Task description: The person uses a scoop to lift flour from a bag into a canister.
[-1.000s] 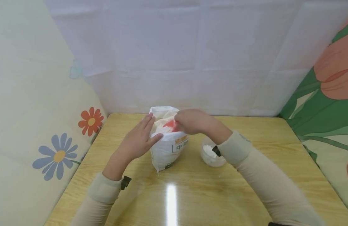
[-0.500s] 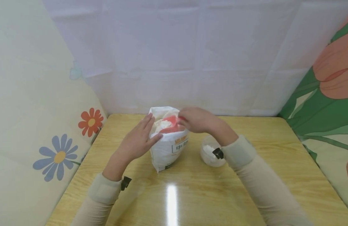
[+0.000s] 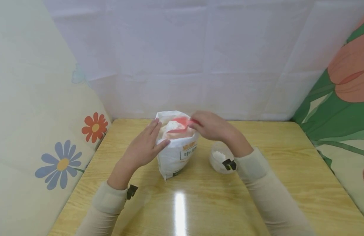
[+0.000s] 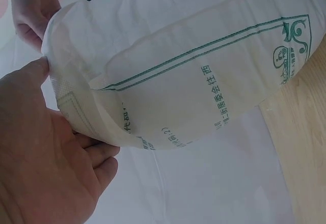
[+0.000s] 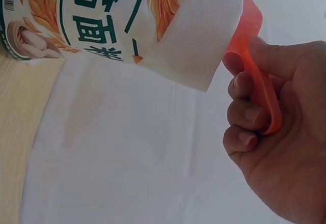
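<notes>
Scoop (image 3: 184,122), loaded with white powder (image 3: 173,125), at the bag's (image 3: 173,160) mouth; long axis runs from the opening rightward to your right hand (image 3: 210,126), fingers wrapped round its handle. Your left hand (image 3: 143,146) touches the bag's left rim, fingers and thumb apart. Bowl (image 3: 217,168) right of the bag, nearer your right.

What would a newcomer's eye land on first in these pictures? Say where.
Likely the red scoop, heaped with white powder, which the right hand holds at the open mouth of the white bag. The left hand touches the bag's rim; a clear bowl stands on the table, right of the bag. A big flower picture shows at far right.
</notes>
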A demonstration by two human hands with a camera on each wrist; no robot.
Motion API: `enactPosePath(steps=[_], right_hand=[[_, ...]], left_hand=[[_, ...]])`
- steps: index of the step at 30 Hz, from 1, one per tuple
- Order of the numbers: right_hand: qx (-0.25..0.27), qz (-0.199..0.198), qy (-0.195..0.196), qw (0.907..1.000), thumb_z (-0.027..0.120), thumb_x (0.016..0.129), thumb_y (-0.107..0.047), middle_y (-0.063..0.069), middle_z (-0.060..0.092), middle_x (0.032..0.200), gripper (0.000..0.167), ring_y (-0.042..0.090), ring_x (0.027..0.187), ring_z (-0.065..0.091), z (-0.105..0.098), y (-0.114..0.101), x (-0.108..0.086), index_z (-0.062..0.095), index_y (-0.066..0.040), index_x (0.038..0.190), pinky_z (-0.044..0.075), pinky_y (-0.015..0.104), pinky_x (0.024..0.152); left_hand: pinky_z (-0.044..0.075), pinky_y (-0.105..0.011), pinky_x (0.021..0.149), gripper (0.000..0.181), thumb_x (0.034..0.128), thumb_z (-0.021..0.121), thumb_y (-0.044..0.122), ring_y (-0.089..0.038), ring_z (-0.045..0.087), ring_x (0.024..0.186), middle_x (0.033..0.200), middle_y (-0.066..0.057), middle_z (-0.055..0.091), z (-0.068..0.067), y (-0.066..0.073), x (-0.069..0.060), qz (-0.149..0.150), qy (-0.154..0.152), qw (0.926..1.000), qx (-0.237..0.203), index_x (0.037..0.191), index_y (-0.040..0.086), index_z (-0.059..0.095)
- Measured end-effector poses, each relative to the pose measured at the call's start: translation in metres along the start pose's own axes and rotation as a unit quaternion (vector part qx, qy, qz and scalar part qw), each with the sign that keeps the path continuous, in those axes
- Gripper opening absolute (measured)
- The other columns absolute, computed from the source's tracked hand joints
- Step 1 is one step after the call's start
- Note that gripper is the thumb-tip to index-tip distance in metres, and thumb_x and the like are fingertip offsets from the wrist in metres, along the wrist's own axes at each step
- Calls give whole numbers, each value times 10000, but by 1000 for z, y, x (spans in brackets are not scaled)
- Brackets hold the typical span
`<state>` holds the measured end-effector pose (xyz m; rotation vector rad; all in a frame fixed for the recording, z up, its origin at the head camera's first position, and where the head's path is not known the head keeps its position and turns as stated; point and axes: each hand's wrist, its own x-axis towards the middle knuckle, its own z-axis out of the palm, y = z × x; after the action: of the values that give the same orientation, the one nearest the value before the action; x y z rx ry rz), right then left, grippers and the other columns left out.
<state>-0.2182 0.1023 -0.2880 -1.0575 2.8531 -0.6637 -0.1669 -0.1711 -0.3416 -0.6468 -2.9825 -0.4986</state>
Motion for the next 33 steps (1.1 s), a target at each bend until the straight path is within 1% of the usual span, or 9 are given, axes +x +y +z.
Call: enactPosePath(steps=[6, 14, 18, 24, 30, 33], right_hand=[[247, 53, 149, 9996, 554, 1054, -270, 66, 678, 1030, 266, 243, 985, 631, 3, 3, -8, 684, -56, 1143, 537, 438, 912], [235, 31, 273, 9993, 546, 1057, -260, 66, 677, 1010, 255, 235, 957, 629, 5, 7, -12, 683, -54, 1121, 537, 428, 887], [217, 15, 306, 9993, 549, 1057, -254, 66, 674, 1000, 250, 232, 933, 621, 2, 7, -15, 684, -50, 1113, 536, 419, 864], [194, 98, 384, 9990, 547, 1060, -276, 69, 678, 1034, 277, 234, 954, 618, -6, 6, -20, 688, -52, 1141, 536, 423, 876], [152, 62, 418, 9990, 556, 1056, -248, 63, 636, 937, 252, 228, 856, 564, -12, 8, -23, 678, -37, 1119, 510, 409, 794], [171, 53, 416, 9990, 559, 1054, -248, 57, 635, 942, 249, 223, 860, 563, -14, 9, -23, 677, -40, 1124, 510, 401, 798]], left_hand=[[188, -504, 1249, 905, 1017, 323, 680, -314, 104, 1563, 1703, -120, 59, 0, 0, 0, -28, -39, 10000, -21, 1617, 23, 154], [191, -505, 1248, 901, 1018, 322, 680, -309, 102, 1564, 1703, -117, 58, 1, 0, 0, 25, -30, 10000, -21, 1618, 29, 155], [194, -506, 1246, 910, 1012, 315, 691, -305, 98, 1565, 1704, -118, 62, 2, 0, 1, 20, -62, 10000, -34, 1620, 35, 152], [195, -504, 1247, 904, 1015, 323, 683, -299, 95, 1566, 1704, -118, 64, 2, 1, 2, 38, -75, 10000, -44, 1620, 33, 151], [191, -515, 1246, 897, 1019, 327, 675, -308, 94, 1565, 1704, -118, 55, 2, 0, 4, 62, -79, 9999, -59, 1619, 30, 156], [189, -519, 1246, 898, 1019, 326, 675, -312, 93, 1564, 1704, -119, 52, 1, -1, 5, 80, -69, 9999, -60, 1619, 28, 156]])
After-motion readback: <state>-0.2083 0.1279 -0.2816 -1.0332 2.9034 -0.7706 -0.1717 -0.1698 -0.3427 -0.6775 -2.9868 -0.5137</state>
